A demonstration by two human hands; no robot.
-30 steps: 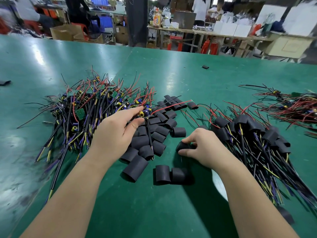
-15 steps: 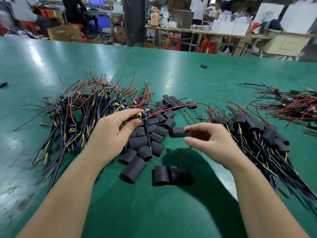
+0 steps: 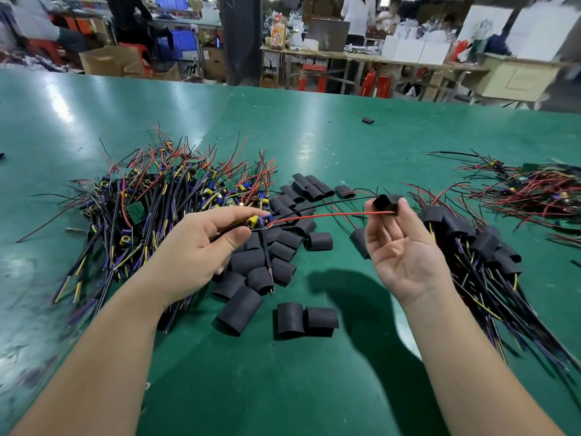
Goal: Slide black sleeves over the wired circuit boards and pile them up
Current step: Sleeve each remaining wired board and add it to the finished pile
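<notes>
My left hand (image 3: 207,243) pinches a wired circuit board (image 3: 257,222) with yellow and blue parts, lifted over the loose black sleeves (image 3: 276,247). Its red wire (image 3: 330,216) and a black wire run right toward my right hand (image 3: 399,247). That hand is raised palm up and pinches one black sleeve (image 3: 386,202) at its fingertips, the red wire's tip right at the sleeve. A heap of bare wired boards (image 3: 151,209) lies to the left. The pile of sleeved boards (image 3: 478,247) lies to the right.
Everything lies on a green table (image 3: 314,388). A second tangle of wired boards (image 3: 534,187) sits at the far right. One stray sleeve (image 3: 367,120) lies far back. Two sleeves (image 3: 306,319) lie near the front. Benches, boxes and people stand behind the table.
My right hand picked a sleeve off the table, lifted it and turned palm up. My left hand raised a board from the heap, bringing its wires toward the sleeve.
</notes>
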